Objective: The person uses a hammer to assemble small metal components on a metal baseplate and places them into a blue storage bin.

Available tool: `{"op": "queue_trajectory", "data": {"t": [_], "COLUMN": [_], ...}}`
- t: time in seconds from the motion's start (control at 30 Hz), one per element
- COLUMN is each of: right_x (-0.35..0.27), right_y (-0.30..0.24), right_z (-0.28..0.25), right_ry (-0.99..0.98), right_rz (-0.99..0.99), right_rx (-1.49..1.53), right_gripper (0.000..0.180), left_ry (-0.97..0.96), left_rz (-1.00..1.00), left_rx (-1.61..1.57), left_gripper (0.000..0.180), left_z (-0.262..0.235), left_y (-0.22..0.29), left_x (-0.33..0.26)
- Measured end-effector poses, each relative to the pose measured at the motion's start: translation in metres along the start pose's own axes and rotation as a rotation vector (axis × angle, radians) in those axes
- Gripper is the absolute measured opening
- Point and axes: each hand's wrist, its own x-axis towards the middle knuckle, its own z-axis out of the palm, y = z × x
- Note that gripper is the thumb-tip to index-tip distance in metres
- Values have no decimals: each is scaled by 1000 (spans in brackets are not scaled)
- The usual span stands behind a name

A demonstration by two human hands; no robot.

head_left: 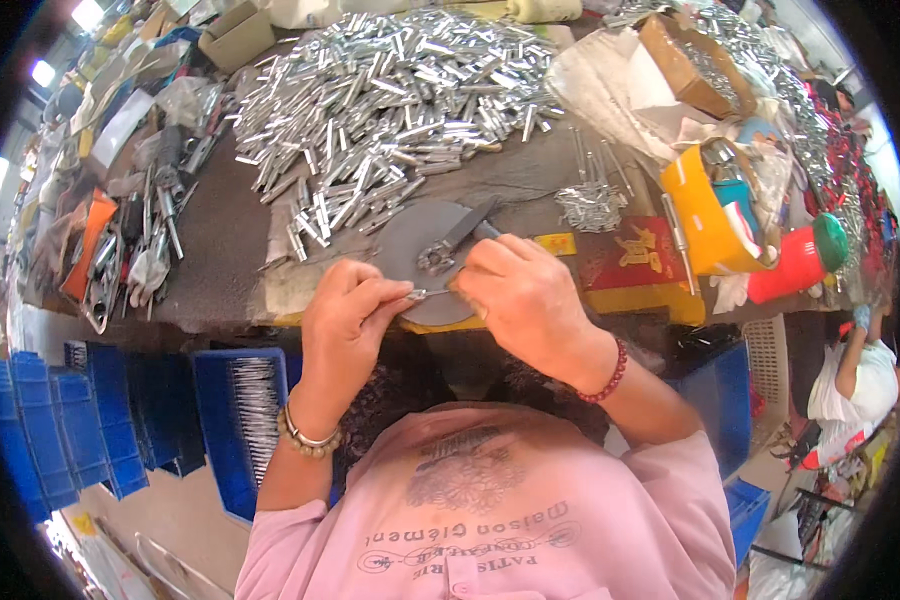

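Evidently this is a fitting step on small metal parts. The left hand (348, 315) pinches a thin silver metal piece (428, 293) between thumb and fingertips, its grip closed on the near end, and the piece points right toward the right hand (523, 295). That hand is curled shut with its fingertips at the other end of the same piece; whether it grasps the piece itself or a second, smaller part against it cannot be told, since the fingers hide the joint. Both hands hover just above the near edge of the desk (232, 262), over a round grey pad (408, 240) on which pliers (452, 240) lie, just beyond the knuckles.

Farther off, a broad heap of silver metal tubes (390, 90) covers the middle of the desk. A smaller bundle of thin pins (590, 205) lies to the right, near a yellow container (700, 215) and a red cup with a green lid (802, 260). Blue crates (232, 415) stand below the desk on the left.

Judging from the pose, the two ends are being joined or adjusted. The next move would call for steady alignment and a firm pinch, as the piece is slim and could slip.
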Motion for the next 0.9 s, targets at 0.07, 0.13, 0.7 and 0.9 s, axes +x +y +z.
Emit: {"op": "queue_trajectory", "data": {"t": [0.07, 0.13, 0.7, 0.9], "right_x": [-2, -4, -13, 9], "right_y": [6, 24, 69, 2], "right_z": [-7, -22, -45, -24], "right_ry": [12, 177, 1, 58], "right_rz": [26, 76, 449, 305], "right_rx": [34, -106, -271, 333], "right_gripper": [7, 12, 11, 22], "left_ry": [10, 27, 90, 86], "left_rz": [21, 18, 75, 79], "left_rx": [0, 24, 7, 33], "left_gripper": [19, 20, 23, 22], "left_z": [2, 2, 8, 6], "left_y": [1, 1, -2, -6], "left_x": [0, -3, -3, -6]}}
